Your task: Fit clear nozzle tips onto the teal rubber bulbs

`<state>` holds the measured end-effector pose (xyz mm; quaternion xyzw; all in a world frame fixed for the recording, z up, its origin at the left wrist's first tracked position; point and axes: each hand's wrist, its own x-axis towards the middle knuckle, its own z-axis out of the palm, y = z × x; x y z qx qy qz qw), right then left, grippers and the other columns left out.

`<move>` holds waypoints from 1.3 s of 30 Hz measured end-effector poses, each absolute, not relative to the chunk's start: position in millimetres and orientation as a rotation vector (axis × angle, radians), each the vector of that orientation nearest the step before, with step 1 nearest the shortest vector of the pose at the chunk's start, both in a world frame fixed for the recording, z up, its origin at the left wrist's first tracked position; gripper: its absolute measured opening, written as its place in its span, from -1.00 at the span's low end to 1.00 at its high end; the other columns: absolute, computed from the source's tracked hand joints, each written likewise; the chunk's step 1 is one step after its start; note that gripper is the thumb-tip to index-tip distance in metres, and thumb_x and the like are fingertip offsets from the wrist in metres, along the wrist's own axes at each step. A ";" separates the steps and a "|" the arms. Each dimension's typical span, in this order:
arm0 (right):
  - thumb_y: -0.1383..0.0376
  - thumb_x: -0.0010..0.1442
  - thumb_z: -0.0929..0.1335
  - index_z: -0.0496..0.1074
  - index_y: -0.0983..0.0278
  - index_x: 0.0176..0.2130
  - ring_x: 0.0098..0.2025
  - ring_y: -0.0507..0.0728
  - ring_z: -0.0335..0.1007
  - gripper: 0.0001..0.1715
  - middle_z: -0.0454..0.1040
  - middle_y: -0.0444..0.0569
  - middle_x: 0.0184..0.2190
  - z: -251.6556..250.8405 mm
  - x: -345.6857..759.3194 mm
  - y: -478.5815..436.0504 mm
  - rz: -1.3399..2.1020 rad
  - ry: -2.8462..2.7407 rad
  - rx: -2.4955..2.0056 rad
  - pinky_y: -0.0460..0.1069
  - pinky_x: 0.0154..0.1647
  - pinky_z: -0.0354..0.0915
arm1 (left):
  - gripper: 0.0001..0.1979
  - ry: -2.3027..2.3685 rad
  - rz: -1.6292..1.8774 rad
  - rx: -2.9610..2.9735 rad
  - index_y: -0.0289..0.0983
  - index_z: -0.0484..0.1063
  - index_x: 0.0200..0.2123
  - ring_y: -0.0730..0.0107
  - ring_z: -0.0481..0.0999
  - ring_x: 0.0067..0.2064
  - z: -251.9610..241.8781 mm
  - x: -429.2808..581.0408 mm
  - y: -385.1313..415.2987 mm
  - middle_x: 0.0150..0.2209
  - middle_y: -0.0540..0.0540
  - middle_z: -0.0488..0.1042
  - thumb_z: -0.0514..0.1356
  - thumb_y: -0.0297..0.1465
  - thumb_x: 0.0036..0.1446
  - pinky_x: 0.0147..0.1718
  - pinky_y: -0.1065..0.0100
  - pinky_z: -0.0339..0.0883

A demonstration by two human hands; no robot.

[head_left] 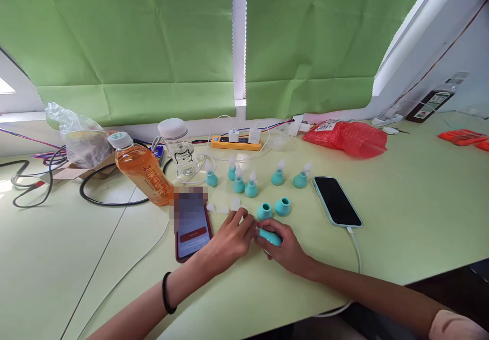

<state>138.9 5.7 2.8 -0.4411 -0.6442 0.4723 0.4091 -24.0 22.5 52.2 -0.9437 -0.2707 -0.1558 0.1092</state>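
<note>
My right hand [287, 248] is closed around a teal rubber bulb [270, 237] lying on the pale green table [401, 217]. My left hand [229, 238] pinches at the bulb's left end, fingers pressed together; what they hold is hidden. Two teal bulbs without tips [273, 208] stand just beyond my hands. Further back stand several teal bulbs with white tips [244, 181]. A few loose white tips [223, 207] lie by my left hand.
A red-cased phone [192, 228] lies left of my left hand, a black phone [336, 201] on a cable to the right. An orange drink bottle [142, 169], a clear bottle [179, 149], an orange power strip [237, 142], cables and a red bag [346, 137] sit behind.
</note>
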 end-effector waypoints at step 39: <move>0.32 0.08 0.21 0.25 0.25 -0.26 -0.30 0.14 0.39 -0.85 0.44 0.01 -0.33 1.9 143.5 1.5 0.509 -1.973 -1.108 0.03 -0.27 0.30 | -0.78 -1.043 -0.582 -2.936 -0.33 0.33 -0.47 0.38 0.22 -0.40 45.9 -24.3 20.1 -0.52 -0.08 0.31 -0.06 -0.58 0.10 -0.46 0.39 0.22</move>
